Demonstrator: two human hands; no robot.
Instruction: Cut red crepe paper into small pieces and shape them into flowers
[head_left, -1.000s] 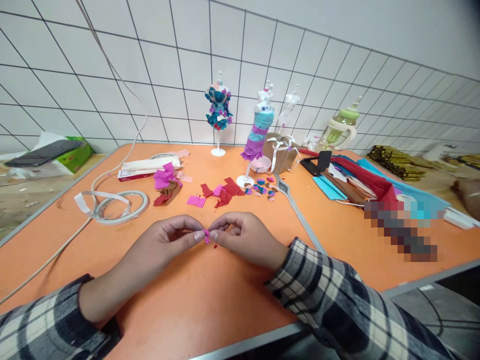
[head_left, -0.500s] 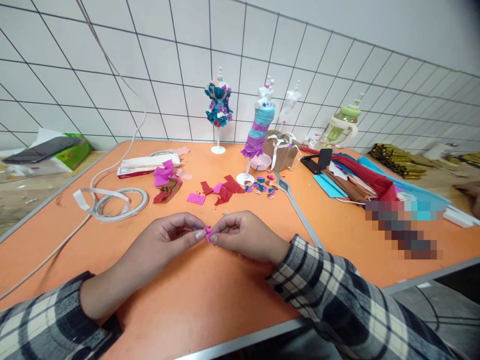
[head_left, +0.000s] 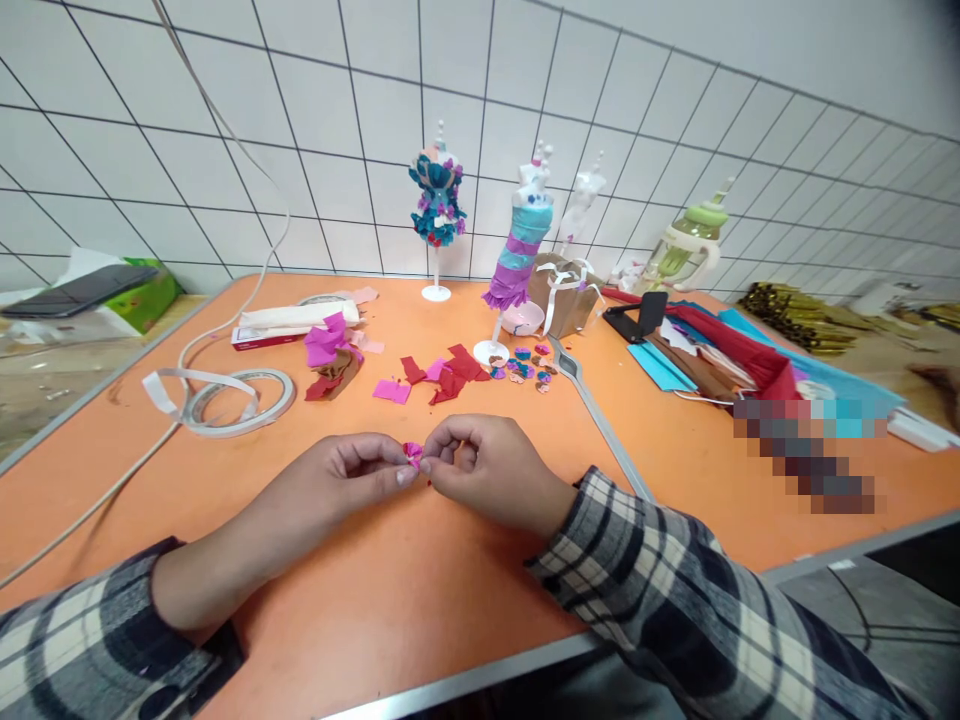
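Between my fingertips is a small crumpled piece of pink and red crepe paper [head_left: 413,453]. My left hand [head_left: 341,475] pinches it from the left with thumb and forefinger. From the right, my right hand [head_left: 487,465] grips its other side, with its fingers curled. Both hands are just above the orange table [head_left: 390,600]. Beyond them lie red paper scraps [head_left: 457,373] and a flat pink paper square [head_left: 392,390]. Several small multicoloured paper flowers [head_left: 521,365] are spread near the base of a little dress form [head_left: 521,240] wrapped in blue and purple strips.
A roll of white tape [head_left: 240,403] and a cable [head_left: 127,480] lie on the left. Bunched pink and brown paper [head_left: 330,355] sits near a narrow box [head_left: 274,335]. Behind stands a dress form with teal ruffles [head_left: 437,205]; right are folded papers [head_left: 757,350] and a bottle [head_left: 686,250].
The fingers have shifted on the small paper piece, and more of its red part now shows above them. My right hand has moved slightly up. The view has tilted a little.
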